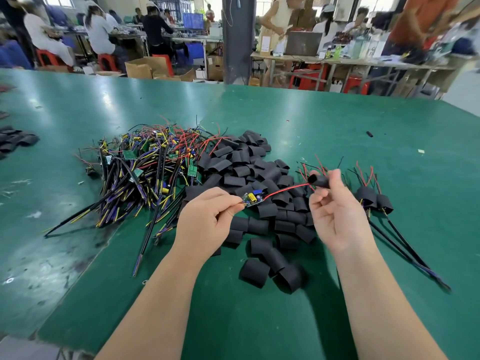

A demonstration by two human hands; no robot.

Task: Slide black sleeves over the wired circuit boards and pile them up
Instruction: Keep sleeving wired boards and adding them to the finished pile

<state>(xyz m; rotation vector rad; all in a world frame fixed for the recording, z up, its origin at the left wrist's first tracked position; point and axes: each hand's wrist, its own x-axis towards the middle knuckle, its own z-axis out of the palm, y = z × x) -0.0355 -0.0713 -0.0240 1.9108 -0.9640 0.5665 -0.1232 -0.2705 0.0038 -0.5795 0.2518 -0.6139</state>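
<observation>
While left hand [205, 219] pinches circuit board [253, 199], right hand [335, 214] grips black sleeve [320, 181] at edge of sleeve pile [241, 172].

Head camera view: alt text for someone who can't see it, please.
A left hand pinches a circuit board while the right hand holds a black sleeve at the end of the board's red wire. On the green table lie a tangle of wired boards, a heap of loose sleeves and a few sleeved boards.
</observation>
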